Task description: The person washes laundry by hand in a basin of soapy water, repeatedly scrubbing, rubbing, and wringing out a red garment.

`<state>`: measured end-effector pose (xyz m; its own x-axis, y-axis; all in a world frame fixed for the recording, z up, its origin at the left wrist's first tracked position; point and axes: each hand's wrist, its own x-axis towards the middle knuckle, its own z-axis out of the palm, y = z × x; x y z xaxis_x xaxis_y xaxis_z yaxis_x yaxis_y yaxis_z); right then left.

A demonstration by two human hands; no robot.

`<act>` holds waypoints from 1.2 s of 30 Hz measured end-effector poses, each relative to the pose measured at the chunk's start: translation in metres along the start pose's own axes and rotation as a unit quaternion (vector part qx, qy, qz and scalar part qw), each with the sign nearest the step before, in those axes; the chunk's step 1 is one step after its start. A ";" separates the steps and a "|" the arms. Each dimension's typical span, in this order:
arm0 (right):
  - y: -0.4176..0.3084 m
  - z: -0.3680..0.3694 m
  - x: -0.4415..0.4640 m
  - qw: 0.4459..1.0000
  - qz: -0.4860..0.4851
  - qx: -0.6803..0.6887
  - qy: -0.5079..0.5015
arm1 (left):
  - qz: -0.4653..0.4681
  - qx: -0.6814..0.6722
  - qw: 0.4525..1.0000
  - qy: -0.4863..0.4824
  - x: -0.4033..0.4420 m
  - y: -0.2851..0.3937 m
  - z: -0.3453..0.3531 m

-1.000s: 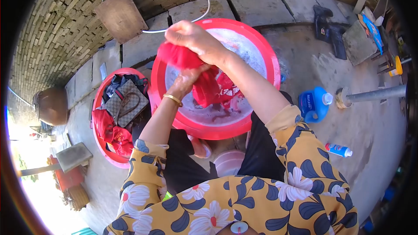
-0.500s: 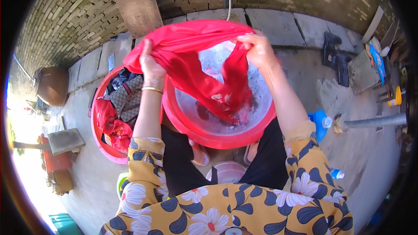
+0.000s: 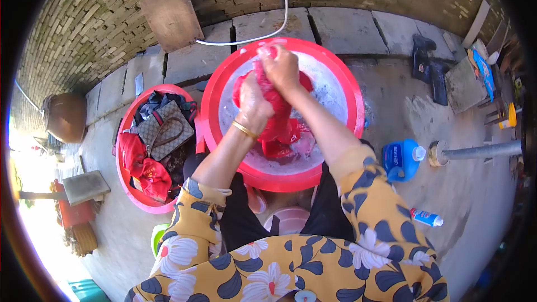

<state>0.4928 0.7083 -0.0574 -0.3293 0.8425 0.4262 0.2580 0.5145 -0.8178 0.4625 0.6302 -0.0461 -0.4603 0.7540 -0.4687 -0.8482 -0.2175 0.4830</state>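
Note:
A wet red cloth is bunched between my two hands above a round red basin of soapy water. My left hand, with a gold bangle at the wrist, is closed round the cloth on its left side. Slightly higher and to the right, my right hand grips the top of the cloth, which has suds on it. The lower end of the cloth hangs to the water, where grey foam surrounds it.
Left of the basin stands a red tub with a patterned bag and clothes. A blue detergent bottle and a smaller bottle are at the right. A pink bowl sits between the legs; black boots lie back right.
The red cloth was spread wide between my hands and is now bunched up. My hands have come close together over the basin.

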 end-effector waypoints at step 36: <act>0.338 -0.028 -0.097 0.870 -0.083 -0.210 -0.438 | -0.072 0.790 0.583 -0.175 0.121 -0.145 -0.235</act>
<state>0.6374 0.8051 -0.3648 -0.9125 0.4007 -0.0823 0.3884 0.7856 -0.4817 0.4684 0.6072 -0.3463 -0.0981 0.8342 -0.5427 0.5556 0.4983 0.6656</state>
